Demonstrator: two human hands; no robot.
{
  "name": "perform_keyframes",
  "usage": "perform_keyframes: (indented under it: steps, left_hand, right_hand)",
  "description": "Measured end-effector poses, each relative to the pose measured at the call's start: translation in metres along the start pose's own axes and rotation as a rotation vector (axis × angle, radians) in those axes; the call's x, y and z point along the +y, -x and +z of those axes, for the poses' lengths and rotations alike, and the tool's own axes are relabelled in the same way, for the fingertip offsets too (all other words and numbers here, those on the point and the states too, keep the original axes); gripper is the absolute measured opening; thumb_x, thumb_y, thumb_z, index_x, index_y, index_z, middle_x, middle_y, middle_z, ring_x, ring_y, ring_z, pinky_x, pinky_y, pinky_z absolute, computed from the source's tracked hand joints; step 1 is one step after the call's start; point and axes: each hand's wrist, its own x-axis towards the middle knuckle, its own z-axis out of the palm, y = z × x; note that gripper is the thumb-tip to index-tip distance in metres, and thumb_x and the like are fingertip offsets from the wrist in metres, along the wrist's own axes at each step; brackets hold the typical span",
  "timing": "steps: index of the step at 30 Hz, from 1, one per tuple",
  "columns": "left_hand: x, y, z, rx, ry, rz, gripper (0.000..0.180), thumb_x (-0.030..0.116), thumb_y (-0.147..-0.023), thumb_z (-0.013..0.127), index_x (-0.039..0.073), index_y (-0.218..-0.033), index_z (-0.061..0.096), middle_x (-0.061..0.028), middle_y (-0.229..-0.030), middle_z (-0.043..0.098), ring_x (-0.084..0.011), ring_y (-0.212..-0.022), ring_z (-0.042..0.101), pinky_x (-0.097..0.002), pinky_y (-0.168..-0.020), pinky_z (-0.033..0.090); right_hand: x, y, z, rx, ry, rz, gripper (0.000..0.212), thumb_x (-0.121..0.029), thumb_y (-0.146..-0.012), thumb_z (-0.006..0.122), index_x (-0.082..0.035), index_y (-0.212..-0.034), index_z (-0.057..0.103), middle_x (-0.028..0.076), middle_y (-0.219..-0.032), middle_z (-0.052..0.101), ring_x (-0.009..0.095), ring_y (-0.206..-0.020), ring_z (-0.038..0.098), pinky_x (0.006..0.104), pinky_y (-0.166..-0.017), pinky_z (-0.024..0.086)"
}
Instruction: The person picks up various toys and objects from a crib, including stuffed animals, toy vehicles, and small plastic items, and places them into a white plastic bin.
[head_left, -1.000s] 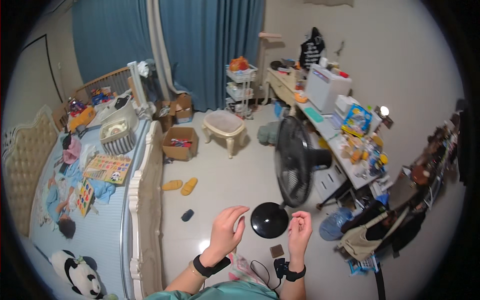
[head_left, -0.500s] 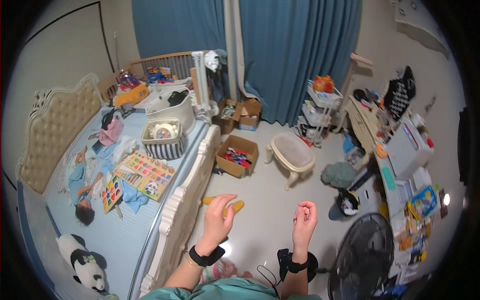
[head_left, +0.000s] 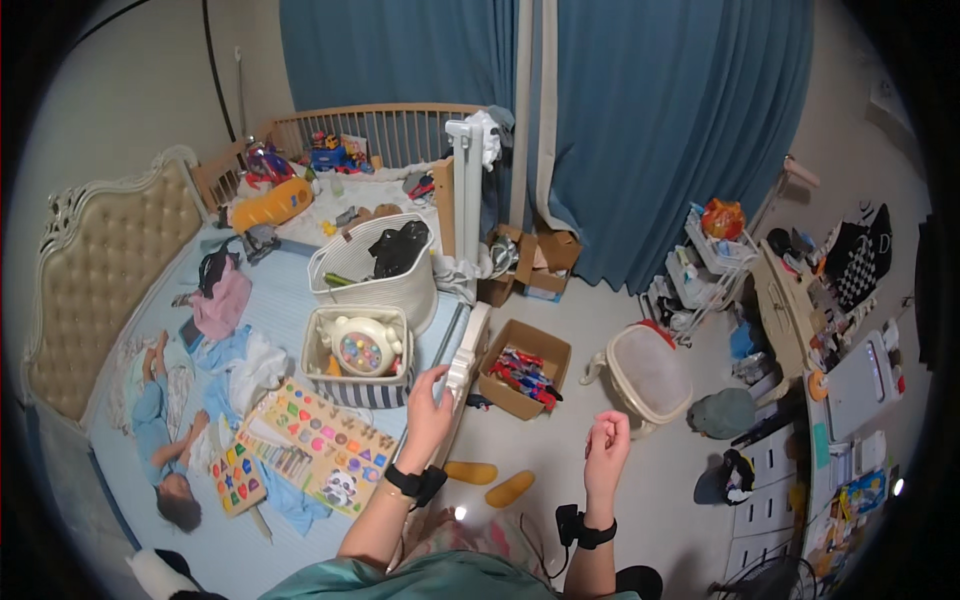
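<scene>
**Grip status: nothing visibly held**

Left hand: raised, fingers loosely extended with a slight bend; no object seen in it. Right hand: fingers curled toward the palm; I cannot tell how tightly, and nothing shows in it.

Nearest the left fingertips: striped basket, just beyond and to the left, with a white toy rising above its rim; no contact apparent, depth uncertain. Puzzle board: left of the same hand, on the bed. Stool: beyond and right of the right hand. Cardboard box: beyond the gap between the hands. Yellow slippers: within that gap, on the floor.

Risks, my judgement: a wide left-hand sweep could topple the toy, since it sits proud. A brushing forearm could scatter board pieces, if loose. A careless step could skid on the slippers.
</scene>
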Motion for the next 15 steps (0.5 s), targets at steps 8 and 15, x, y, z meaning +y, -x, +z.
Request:
perform_keyframes:
  steps: [8, 15]
  left_hand:
    - [-0.153, -0.084, 0.022, 0.121, -0.206, -0.196, 0.048, 0.002, -0.066, 0.056, 0.000, -0.112, 0.046, -0.0207, -0.109, 0.048, -0.0371, -0.108, 0.043, -0.0415, -0.093, 0.033]
    - [-0.241, -0.220, 0.024, 0.376, -0.303, -0.281, 0.054, 0.003, -0.067, 0.054, 0.002, -0.119, 0.041, -0.0199, -0.115, 0.044, -0.0370, -0.108, 0.042, -0.0398, -0.093, 0.033]
  right_hand:
    - [0.041, -0.102, 0.117, -0.058, -0.068, 0.154, 0.004, -0.006, -0.088, 0.046, -0.005, -0.089, 0.049, -0.005, -0.064, 0.043, 0.003, -0.058, 0.039, 0.0168, -0.052, 0.031]
    - [0.124, -0.215, 0.242, -0.205, -0.149, 0.150, 0.008, 0.000, -0.086, 0.045, -0.004, -0.089, 0.050, -0.002, -0.069, 0.047, 0.005, -0.063, 0.042, 0.0184, -0.055, 0.034]
